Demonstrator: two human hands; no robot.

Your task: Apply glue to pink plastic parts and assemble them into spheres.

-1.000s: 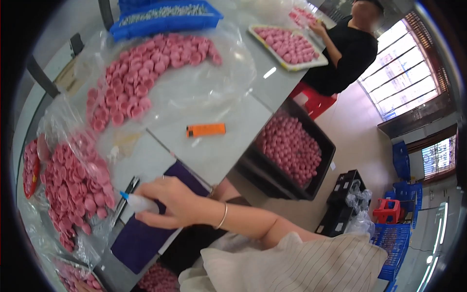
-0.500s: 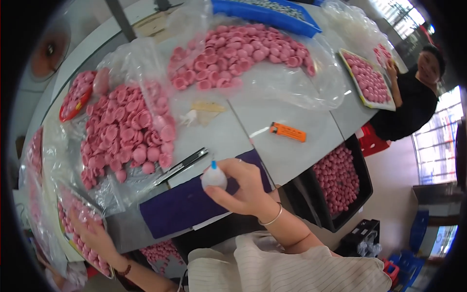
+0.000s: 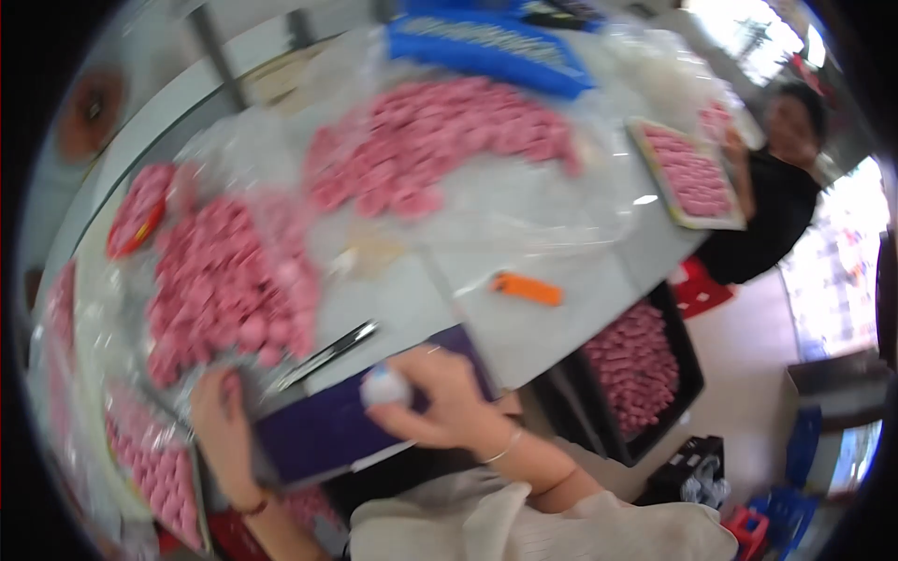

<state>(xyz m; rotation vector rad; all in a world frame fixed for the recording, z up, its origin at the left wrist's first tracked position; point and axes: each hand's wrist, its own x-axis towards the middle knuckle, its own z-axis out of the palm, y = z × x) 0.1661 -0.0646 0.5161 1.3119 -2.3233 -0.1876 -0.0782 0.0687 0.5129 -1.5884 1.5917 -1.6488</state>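
Observation:
A small white rounded squeeze bottle (image 3: 386,387) is in my right hand (image 3: 447,397), gripped between thumb and fingers. It is above a dark purple cloth (image 3: 327,425) at the table's near edge; its blue tip barely shows through the blur. Beside the cloth's left end, my left hand (image 3: 223,435) reaches toward a heap of pink cup-like half shells (image 3: 224,290). Motion smears its fingers, so I cannot make out whether they hold a piece. Between the heap and my right hand lies a slim black-and-silver box cutter (image 3: 329,353).
An orange box (image 3: 527,288) lies mid-table. Behind it are more pink shells (image 3: 449,131) on clear plastic and a blue tray (image 3: 486,51). Pink pieces fill a tray (image 3: 154,467) at left and a black crate (image 3: 636,369) at right. Another person (image 3: 767,206) works beyond.
My left hand has moved from the tray of pink pieces up and right to the heap's near edge. My right hand still holds the bottle. The whole view has shifted slightly and blurred.

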